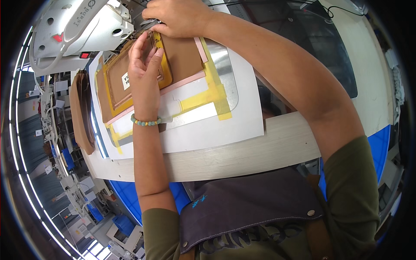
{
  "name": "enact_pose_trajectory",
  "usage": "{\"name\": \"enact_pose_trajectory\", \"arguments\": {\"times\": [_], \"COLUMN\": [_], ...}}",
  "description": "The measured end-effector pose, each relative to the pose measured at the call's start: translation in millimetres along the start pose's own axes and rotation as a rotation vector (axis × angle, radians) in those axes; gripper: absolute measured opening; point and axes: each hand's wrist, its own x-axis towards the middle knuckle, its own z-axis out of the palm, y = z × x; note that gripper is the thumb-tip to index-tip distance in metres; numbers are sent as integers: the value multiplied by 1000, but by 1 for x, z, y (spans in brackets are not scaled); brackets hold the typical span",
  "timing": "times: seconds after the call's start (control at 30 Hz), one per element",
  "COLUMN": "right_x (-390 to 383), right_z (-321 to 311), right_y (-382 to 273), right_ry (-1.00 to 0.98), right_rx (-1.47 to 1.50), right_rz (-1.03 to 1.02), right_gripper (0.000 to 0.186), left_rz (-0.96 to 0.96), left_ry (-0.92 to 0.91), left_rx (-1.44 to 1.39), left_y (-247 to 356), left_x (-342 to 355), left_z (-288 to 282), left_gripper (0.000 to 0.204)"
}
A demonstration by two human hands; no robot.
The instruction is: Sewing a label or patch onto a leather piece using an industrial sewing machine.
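One printed white label (125,81) shows inside the hand-marked yellow rectangular frame (166,67) on brown sheeting (186,54), beside your loosely spread left hand (144,67). Whether your right hand (180,18) pinches the silver metal tool (148,22), I cannot tell. A lettered white machine (102,30) crowds the frame.

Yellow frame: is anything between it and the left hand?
Nothing visible stands between the left hand and the yellow frame: the hand is over it in this view, though contact is unclear. A white label shows beside the hand; the right hand is near the frame's far end.
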Motion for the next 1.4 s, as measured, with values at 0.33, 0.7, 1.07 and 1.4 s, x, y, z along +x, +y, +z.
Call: {"name": "enact_pose_trajectory", "arguments": {"times": [0.33,0.7,1.07,1.4], "right_x": [-1,5,4,3], "right_z": [-4,5,8,7], "right_y": [-1,-8,-10,-11], "right_ry": [-34,68,57,67], "right_rx": [18,-106,-158,-133], "right_rz": [-51,-140,-167,-143], "right_gripper": [16,8,8,7], "left_rz": [-22,-16,-16,-17], "left_ry": [86,101,95,88], "left_rx": [-156,-199,-208,-242], "left_y": [5,5,6,6], "left_x": [-2,-2,-2,-2], "left_z": [6,4,5,4], "left_gripper": [55,50,51,56]}}
